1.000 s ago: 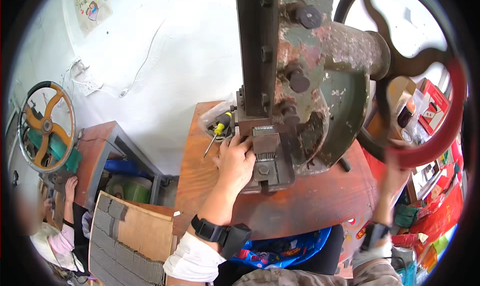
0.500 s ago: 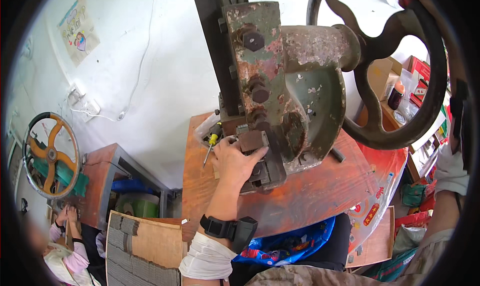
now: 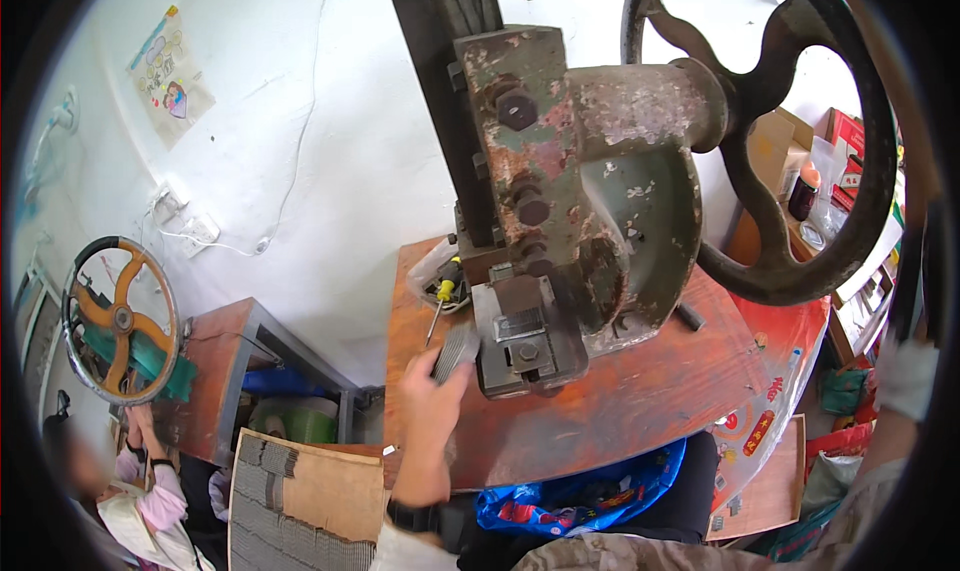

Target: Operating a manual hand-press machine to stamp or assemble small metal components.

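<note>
**Left hand at the die of the rusty hand press**

I see my left hand [image 3: 425,396] raised beside the press, fingers curled around a small flat grey metal piece with a ribbed edge [image 3: 457,351]; the piece is pinched between thumb and fingers, just left of the dark steel die block [image 3: 525,341], not touching it as far as I can tell. The die block sits at the foot of a heavy cast-iron press with flaking green paint and rust patches [image 3: 610,171], bolted heads showing on its face. A large black spoked handwheel [image 3: 800,141] stands at its right. My right arm, in a white sleeve [image 3: 905,381], rises along the right rim; the hand itself is out of view, so I cannot tell its state. The press rests on a worn reddish-brown wooden table [image 3: 640,401]. A yellow-handled screwdriver [image 3: 440,306] lies behind my left hand, near the wall.
</note>
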Tool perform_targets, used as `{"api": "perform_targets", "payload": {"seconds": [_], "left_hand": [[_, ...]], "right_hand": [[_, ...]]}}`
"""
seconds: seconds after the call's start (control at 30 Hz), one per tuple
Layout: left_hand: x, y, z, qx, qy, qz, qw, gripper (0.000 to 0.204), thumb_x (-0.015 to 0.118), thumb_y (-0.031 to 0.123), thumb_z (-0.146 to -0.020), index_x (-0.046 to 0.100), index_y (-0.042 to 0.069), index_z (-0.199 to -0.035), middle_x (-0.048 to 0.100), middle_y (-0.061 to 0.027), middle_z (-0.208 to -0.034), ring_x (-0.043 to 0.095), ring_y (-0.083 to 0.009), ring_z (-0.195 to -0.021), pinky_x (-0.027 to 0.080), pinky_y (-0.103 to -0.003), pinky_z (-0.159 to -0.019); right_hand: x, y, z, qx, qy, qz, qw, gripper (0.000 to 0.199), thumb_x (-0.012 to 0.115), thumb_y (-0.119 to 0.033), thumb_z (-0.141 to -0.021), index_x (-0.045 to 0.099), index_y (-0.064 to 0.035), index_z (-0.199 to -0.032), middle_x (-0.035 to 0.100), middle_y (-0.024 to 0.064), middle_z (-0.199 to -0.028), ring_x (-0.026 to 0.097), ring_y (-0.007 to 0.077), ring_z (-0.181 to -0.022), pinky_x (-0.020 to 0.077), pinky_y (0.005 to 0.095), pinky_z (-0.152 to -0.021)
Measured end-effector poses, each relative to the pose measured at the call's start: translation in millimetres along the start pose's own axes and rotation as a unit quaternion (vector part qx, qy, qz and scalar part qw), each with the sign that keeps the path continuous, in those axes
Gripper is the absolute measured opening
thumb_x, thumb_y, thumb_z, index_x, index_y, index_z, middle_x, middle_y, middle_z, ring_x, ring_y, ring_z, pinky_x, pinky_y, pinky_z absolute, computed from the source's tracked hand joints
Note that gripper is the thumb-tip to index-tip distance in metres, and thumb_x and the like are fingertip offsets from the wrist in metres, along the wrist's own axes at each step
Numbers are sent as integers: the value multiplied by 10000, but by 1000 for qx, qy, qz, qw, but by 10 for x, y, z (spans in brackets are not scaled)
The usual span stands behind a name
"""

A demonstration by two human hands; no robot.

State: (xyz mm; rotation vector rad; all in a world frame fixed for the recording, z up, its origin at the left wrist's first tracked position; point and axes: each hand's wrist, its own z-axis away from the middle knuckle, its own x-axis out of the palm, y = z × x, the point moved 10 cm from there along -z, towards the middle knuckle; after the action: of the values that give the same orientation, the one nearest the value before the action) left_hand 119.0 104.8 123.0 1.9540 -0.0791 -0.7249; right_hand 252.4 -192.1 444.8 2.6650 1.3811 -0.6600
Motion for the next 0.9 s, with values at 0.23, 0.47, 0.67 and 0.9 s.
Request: {"api": "perform_targets", "payload": {"seconds": [0.23,0.47,0.67,0.9], "left_hand": [[171,-430,977,149,-99,-3,984,431,789,135,-650,624,3,-1025,575,-145,-870,583,-314,-805,483,-397,-719],[620,-154,1192,192,-143,-79,968,605,757,107,-631,556,38,-1198,616,-101,-1007,530,-300,-988,344,-451,-913],[577,-322,1205,129,-141,-35,981,719,802,151,-619,505,25,-1261,618,-114,-1053,527,-313,-993,350,-444,-914],[867,104,1226,262,-151,-243,922,606,790,249,-645,549,29,-1155,576,-121,-956,537,-317,-932,415,-421,-785]], "right_hand": [[984,-47,2895,-213,-319,-267,884,345,755,-156,-691,658,-48,-1004,635,92,-980,600,292,-905,468,422,-804],[1780,-888,3695,-214,-403,-170,873,651,681,-538,-681,545,-310,-1275,397,113,-1393,376,345,-1255,366,536,-941],[1917,-615,3587,-147,-397,-117,898,714,709,-516,-658,554,-228,-1294,448,100,-1365,395,371,-1226,358,512,-966],[1897,-328,3564,-74,-371,-188,907,688,718,-439,-702,543,-108,-1279,478,135,-1318,427,374,-1204,375,518,-965]]}}
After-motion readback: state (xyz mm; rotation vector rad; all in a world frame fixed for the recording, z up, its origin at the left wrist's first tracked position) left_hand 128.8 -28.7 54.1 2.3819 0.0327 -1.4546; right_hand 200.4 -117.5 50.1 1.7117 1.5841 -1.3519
